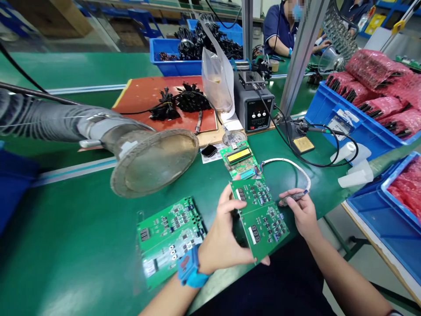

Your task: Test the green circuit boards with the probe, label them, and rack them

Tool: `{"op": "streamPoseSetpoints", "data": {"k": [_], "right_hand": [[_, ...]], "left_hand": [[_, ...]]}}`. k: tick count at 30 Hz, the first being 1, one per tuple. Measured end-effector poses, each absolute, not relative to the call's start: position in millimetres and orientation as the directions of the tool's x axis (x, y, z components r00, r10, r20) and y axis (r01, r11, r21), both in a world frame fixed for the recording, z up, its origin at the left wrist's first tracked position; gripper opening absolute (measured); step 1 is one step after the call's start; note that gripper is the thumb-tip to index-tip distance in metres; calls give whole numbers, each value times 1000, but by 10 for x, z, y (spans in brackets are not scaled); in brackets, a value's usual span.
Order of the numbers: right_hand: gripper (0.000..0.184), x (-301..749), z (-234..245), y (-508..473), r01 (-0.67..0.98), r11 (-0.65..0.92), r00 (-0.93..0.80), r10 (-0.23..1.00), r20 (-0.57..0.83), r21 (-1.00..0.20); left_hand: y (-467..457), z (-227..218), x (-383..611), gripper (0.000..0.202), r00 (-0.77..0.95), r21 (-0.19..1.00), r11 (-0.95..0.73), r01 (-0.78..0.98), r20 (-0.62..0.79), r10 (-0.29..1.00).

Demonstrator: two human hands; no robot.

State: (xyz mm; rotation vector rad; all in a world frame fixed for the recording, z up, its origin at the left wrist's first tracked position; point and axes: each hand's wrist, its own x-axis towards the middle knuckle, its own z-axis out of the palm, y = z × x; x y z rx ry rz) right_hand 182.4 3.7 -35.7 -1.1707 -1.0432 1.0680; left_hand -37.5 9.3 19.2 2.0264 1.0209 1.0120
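My left hand (226, 237), with a blue strap on its wrist, grips a green circuit board (263, 219) by its edges and holds it tilted above the bench front. The board carries two digit displays. In my right hand (304, 213) is a probe connector (292, 196) on a white sleeved cable (292, 162), its tip close to the board's right edge. That cable runs to a green tester board (240, 160) with a lit yellow screen, just beyond the held board. Left of my left hand, more green circuit boards (171, 239) lie on the green bench.
A fume extraction hood (154, 162) hangs low at the left. Behind stand a soldering station (255, 107), an iron stand (301, 140) and a blue bin (177, 68) of black cables. Blue crates (371, 140) with pink-wrapped parts line the right. A co-worker (279, 33) sits across the bench.
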Motion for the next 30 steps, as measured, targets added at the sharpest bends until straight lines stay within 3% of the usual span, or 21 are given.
{"op": "streamPoseSetpoints", "data": {"k": [6, 11, 13, 17, 22, 30], "right_hand": [[17, 1813, -257, 119, -68, 104, 160, 983, 92, -992], [19, 1682, -111, 276, -38, 110, 78, 991, 107, -993], [20, 1618, -69, 357, -3, 107, 15, 994, 107, -994], [22, 1532, -50, 488, 112, 115, -90, 990, 105, -987], [22, 1505, -76, 540, 183, 144, -151, 982, 117, -972], [20, 1503, -50, 524, 256, 219, -207, 964, 168, -941]], "left_hand": [[-136, -93, -559, 83, 479, 710, -494, 501, 248, 842], [-286, 49, -615, 115, 503, 603, -444, 662, 82, 860], [-273, 108, -551, 111, 490, 561, -457, 690, 102, 866], [-156, 103, -392, 67, 597, 473, -614, 632, 209, 775], [-73, -29, -297, 79, 615, 387, -675, 628, 284, 736], [-91, -56, -277, 72, 598, 385, -678, 626, 322, 734]]}}
